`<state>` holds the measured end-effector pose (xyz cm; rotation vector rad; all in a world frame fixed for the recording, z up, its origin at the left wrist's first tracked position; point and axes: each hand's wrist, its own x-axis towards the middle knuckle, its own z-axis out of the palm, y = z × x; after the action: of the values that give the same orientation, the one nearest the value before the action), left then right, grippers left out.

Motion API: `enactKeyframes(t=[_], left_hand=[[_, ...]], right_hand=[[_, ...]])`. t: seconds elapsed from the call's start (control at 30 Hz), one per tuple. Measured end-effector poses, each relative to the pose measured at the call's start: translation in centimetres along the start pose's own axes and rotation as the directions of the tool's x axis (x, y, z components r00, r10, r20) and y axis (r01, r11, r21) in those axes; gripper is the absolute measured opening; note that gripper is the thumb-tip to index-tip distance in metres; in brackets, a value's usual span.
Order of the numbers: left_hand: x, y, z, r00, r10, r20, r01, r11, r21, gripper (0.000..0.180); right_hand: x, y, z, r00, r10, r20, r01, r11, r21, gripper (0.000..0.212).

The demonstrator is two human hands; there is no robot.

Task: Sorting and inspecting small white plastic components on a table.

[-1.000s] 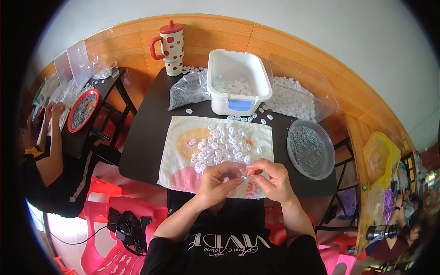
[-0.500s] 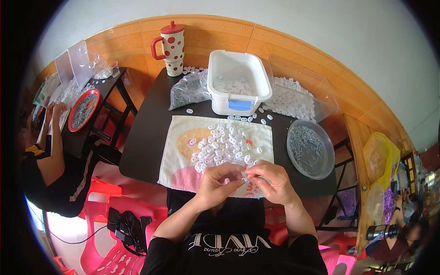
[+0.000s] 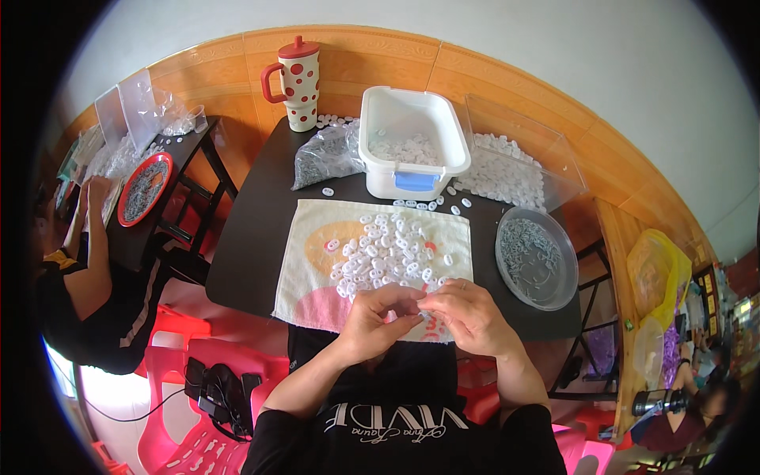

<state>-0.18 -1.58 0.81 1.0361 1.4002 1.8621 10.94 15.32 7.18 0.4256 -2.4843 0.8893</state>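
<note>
Right hand [image 3: 471, 318] has turned inward toward the left hand [image 3: 374, 321], which seems to pinch a small bead [image 3: 425, 315] above the towel [image 3: 299, 237]; right's grip cannot be told. Likely close fitting, next calling for steady pressure.

A single fisheye view looks down from head height above the near edge of the table [image 3: 252, 229], facing its far edge and the wall [image 3: 507, 39], close over the left hand [image 3: 378, 320] and right hand [image 3: 473, 317], spanning both side edges.
</note>
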Motion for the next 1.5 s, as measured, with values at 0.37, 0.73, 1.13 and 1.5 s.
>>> enactKeyframes(t=[0.37,0.73,1.13,1.5], left_hand=[[-0.2,1.0,0.2,0.995,-0.097,-0.010,0.097,0.995,-0.001,0.034],[-0.9,-0.6,0.9,0.993,-0.022,-0.113,0.003,0.986,-0.168,0.034],[-1.1,-0.7,-1.8,0.965,0.023,-0.261,-0.061,0.988,-0.139,0.026],[-1.5,-1.6,-2.6,0.963,0.057,-0.264,-0.090,0.989,-0.116,0.029]], right_hand=[[1.2,-0.3,-0.4,0.984,-0.104,0.146,0.109,0.994,-0.030,0.043],[0.4,-0.3,0.6,0.997,0.037,0.062,-0.040,0.998,0.048,0.028],[-0.3,0.6,0.2,0.927,0.287,-0.242,-0.238,0.948,0.212,0.021],[-1.7,0.9,6.7,0.940,0.334,-0.070,-0.338,0.884,-0.322,0.015]])
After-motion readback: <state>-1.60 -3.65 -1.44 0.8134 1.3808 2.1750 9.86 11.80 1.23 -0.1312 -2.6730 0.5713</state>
